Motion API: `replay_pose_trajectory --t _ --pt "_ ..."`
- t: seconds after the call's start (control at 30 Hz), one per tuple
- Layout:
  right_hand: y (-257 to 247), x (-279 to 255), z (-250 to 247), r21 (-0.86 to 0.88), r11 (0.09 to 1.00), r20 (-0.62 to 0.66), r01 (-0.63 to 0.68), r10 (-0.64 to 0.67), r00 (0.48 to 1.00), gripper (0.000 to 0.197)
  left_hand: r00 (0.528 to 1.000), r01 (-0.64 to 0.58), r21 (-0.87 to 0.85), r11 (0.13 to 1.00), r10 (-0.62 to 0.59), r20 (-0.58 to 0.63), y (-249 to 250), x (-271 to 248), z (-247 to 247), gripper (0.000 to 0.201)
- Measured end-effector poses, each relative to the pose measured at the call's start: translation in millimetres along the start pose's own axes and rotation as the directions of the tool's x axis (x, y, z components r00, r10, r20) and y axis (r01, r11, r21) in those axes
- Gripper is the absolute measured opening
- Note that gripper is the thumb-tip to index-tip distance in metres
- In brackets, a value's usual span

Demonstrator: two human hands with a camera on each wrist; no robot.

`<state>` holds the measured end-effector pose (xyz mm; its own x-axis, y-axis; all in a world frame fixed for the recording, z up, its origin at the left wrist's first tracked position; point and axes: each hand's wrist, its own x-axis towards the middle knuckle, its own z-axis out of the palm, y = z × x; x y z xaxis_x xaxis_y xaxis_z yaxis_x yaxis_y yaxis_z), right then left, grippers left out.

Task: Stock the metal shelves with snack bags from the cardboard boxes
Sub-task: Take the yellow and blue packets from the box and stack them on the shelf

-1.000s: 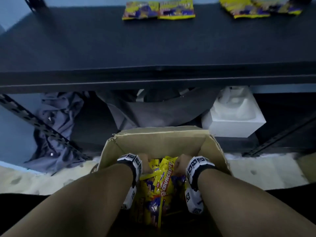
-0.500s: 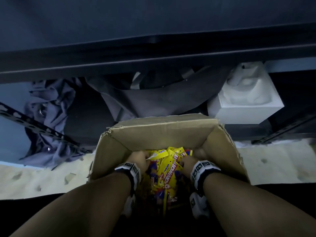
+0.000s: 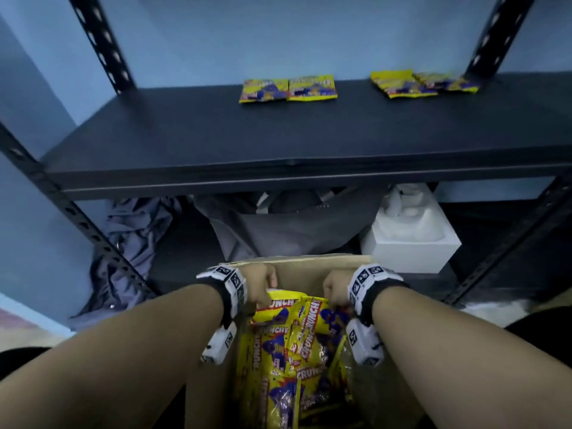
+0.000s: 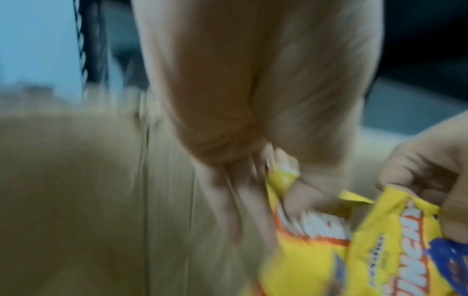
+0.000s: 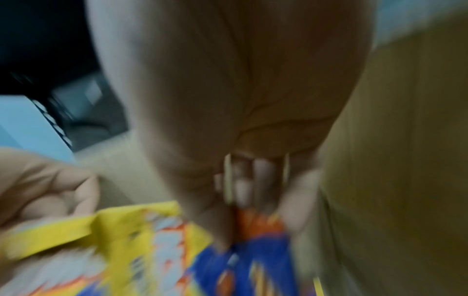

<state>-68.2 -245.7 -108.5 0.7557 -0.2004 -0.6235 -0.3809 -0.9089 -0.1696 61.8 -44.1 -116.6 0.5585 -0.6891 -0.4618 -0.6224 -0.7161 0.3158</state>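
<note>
- The metal shelf (image 3: 278, 144) stood well beyond and above the fingers, its dark board carrying four snack bags: one pair (image 3: 288, 89) lying flat side by side, another pair (image 3: 424, 83) farther to the right, overlapping
- The cardboard box (image 3: 309, 270) sat directly under both hands, its far wall just past the knuckles, packed with yellow and blue packets
- The left hand (image 3: 260, 284) had its fingers (image 4: 286, 172) curled and pinched on the top seam of a yellow snack bag (image 3: 278, 305); the right hand (image 3: 335, 289) had its fingers (image 5: 243, 180) clamped on the top edge of a neighbouring bag (image 3: 312, 320)
- The bags looked thin, glossy and crinkled, yellow with orange lettering and a blue panel, hanging limp from their seams
- Risk, as I judged it: each grip sat on a narrow strip of slick film, so a quick lift could let a bag slide free and drop back
- The held bags overlapped others in the box, so neighbours might be dragged up and spill over the rim
- Both wrist views were blurred, so how much film each pinch covered could not be told
</note>
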Motion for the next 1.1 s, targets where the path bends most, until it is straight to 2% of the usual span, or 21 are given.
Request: replay_pose_trajectory --t 0.07,0.2,0.27,0.37,0.47,0.6,0.73,0.83,0.9,0.97,1.1 --pt "-4 -16 -22 0.055 0.994 0.008 0.098 -0.099 0.995 0.008 0.999 -0.035 -0.012 0.999 0.035 -0.028 4 -16 -21 0.034" --pt "-9 -47 -64 0.145 0.976 -0.138 0.16 -0.14 0.98 0.02 0.976 -0.098 -0.038 0.995 0.088 -0.198 12 -50 -63 0.007" --pt "-12 -64 -83 0.207 0.948 -0.223 0.24 -0.193 0.955 0.022 0.953 -0.101 -0.083 0.991 0.072 -0.295 17 -68 -86 0.015" --pt "-15 -89 -110 0.436 0.797 -0.399 0.418 -0.245 0.883 0.023 0.915 -0.142 -0.21 0.967 0.047 -0.401 23 -91 -121 0.028" --pt "-20 -111 -127 0.554 0.633 -0.525 0.54 -0.237 0.817 0.022 0.878 -0.193 -0.307 0.932 0.024 -0.477 29 -117 -154 0.031" --pt "-29 -135 -143 0.638 0.471 -0.63 0.61 -0.136 0.764 0.018 0.821 -0.255 -0.385 0.887 -0.012 -0.57 41 -146 -193 0.025" --pt "-39 -145 -163 0.649 0.368 -0.71 0.666 -0.021 0.704 0.014 0.812 -0.272 -0.453 0.849 -0.05 -0.581 51 -154 -226 0.017" --pt "-47 -140 -181 0.628 0.332 -0.766 0.704 0.108 0.633 0.016 0.82 -0.272 -0.511 0.816 -0.081 -0.566 55 -147 -245 0.021" --pt "-52 -134 -191 0.611 0.357 -0.783 0.706 0.142 0.606 0.015 0.815 -0.248 -0.489 0.836 -0.093 -0.572 54 -138 -255 0.022" --pt "-54 -126 -200 0.607 0.396 -0.783 0.689 0.152 0.603 0.013 0.821 -0.212 -0.457 0.864 -0.096 -0.562 50 -124 -266 0.022" --pt "-52 -102 -214 0.632 0.439 -0.756 0.638 0.172 0.631 0.018 0.836 -0.128 -0.429 0.894 -0.136 -0.531 37 -95 -286 0.02"
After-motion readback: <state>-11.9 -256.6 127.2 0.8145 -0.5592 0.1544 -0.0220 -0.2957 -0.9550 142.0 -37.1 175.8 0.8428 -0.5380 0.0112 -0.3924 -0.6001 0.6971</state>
